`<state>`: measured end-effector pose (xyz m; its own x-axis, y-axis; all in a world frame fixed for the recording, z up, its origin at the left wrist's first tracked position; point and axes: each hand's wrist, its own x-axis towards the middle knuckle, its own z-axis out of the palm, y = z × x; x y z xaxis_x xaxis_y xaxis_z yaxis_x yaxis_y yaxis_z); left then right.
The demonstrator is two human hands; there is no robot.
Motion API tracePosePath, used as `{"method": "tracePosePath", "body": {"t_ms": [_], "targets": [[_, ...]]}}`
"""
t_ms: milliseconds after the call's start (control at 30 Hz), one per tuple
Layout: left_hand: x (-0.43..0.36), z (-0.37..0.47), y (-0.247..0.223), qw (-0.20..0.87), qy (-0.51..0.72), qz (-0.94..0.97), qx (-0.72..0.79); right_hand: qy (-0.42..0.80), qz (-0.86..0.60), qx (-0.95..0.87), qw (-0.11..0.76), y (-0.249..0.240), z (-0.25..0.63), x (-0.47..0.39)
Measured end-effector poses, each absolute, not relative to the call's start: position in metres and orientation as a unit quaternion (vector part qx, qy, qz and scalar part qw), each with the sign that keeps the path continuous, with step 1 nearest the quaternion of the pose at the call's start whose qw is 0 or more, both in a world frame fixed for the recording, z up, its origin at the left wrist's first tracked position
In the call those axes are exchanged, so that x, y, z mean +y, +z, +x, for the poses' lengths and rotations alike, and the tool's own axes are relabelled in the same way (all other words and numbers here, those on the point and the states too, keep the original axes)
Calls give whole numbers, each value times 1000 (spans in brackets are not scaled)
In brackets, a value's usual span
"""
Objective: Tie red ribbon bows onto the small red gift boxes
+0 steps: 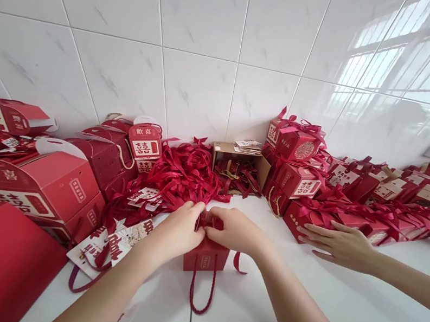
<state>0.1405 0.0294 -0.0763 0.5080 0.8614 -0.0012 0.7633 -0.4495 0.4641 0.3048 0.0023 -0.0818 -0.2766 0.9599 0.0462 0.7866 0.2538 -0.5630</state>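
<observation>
A small red gift box (204,258) stands on the white table in front of me, its rope handle hanging down on the near side. At its top, my left hand (185,227) pinches red ribbon from the left. My right hand (230,229) meets it from the right, fingers closed at the same ribbon, though the fingertips partly hide it. A loose ribbon end (239,264) curls out to the right of the box.
Red ribbons (186,172) are heaped behind my hands, beside an open cardboard box (240,171). Printed cards (92,253) and large red boxes (67,180) lie left. Another person's hand (337,244) touches a row of ribboned boxes (313,213) at right.
</observation>
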Motion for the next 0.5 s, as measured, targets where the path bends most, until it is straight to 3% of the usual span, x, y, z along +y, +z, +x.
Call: {"method": "tracePosePath", "body": {"t_ms": [100,300,500], "targets": [[28,140,-77,214,102,845,480,234,-568,-763,199,-83,303,2],[42,119,-63,420,99,776,461,438,-491,-713,242,-74,327,5],[61,102,-55,440,129,741,490,412,-551,-692,221,-75,362,13]]}}
